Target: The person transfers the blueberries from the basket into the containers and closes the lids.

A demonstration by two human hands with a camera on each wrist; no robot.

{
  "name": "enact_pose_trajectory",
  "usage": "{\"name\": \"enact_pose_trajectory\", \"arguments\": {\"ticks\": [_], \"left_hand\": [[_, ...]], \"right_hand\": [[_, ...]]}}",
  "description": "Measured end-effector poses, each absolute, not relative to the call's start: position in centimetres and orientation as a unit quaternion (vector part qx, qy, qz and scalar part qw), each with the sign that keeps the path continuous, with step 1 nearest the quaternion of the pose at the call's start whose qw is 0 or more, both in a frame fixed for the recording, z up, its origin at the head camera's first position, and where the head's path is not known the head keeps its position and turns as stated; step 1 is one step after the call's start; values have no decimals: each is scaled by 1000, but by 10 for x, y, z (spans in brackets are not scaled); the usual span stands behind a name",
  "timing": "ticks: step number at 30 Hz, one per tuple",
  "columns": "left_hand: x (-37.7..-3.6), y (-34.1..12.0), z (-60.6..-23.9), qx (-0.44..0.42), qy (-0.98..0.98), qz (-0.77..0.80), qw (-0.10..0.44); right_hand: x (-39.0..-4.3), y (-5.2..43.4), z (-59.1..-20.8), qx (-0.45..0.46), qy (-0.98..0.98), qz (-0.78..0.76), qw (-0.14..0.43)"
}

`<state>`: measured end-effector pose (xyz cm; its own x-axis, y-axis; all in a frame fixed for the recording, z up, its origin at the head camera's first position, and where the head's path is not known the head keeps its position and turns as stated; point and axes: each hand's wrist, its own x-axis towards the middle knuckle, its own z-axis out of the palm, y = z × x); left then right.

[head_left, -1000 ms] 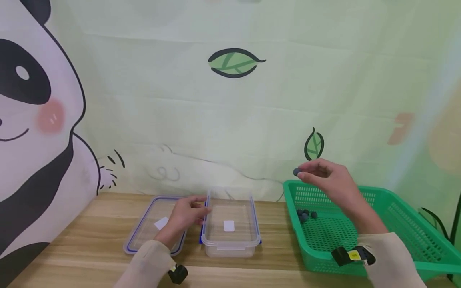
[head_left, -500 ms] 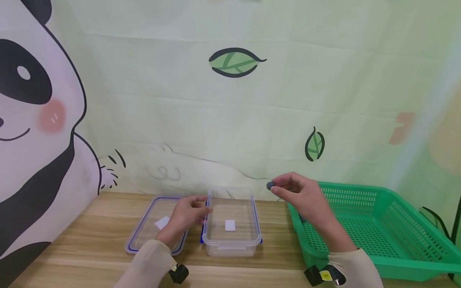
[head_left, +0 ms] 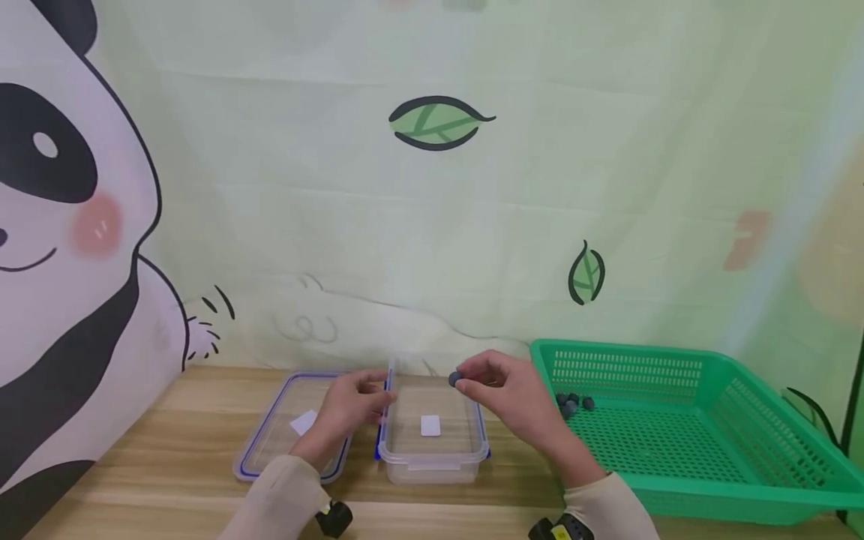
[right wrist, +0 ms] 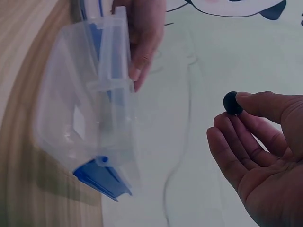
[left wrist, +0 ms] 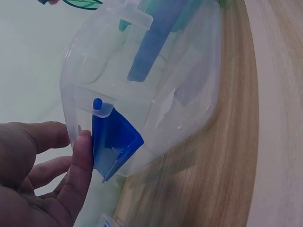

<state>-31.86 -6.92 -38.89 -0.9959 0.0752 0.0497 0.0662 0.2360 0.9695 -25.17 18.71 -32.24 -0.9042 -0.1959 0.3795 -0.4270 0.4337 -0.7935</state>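
In the head view my right hand pinches a blueberry between thumb and fingertips, above the right far part of a clear plastic container. The right wrist view shows this dark, round blueberry apart from the container. My left hand is at the container's left rim. Seen from the left wrist, its thumb and a finger hold the rim beside a blue clip that hangs down. A white label shows through the container.
A clear lid with a blue seal lies left of the container, partly under my left forearm. On the right stands a green plastic basket with several blueberries in its left corner. A printed cloth hangs behind the wooden table.
My right hand has carried the blueberry left and down, from above the basket to over the container. The left hand has stayed at the container's rim.
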Motion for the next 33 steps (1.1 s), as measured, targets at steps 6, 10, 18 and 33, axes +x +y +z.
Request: {"name": "enact_pose_trajectory", "arguments": {"ticks": [6, 10, 18, 33], "left_hand": [[-319, -69, -390, 40, 790, 612, 3], [-319, -69, -390, 38, 791, 610, 2], [-317, -69, -388, 47, 791, 610, -1], [-317, -69, -389, 48, 801, 596, 0]], "right_hand": [[-253, 172, -336, 203, -835, 502, 94], [-254, 162, -347, 222, -836, 494, 84], [-256, 151, -364, 241, -842, 480, 41], [-256, 149, -374, 237, -859, 454, 29]]}}
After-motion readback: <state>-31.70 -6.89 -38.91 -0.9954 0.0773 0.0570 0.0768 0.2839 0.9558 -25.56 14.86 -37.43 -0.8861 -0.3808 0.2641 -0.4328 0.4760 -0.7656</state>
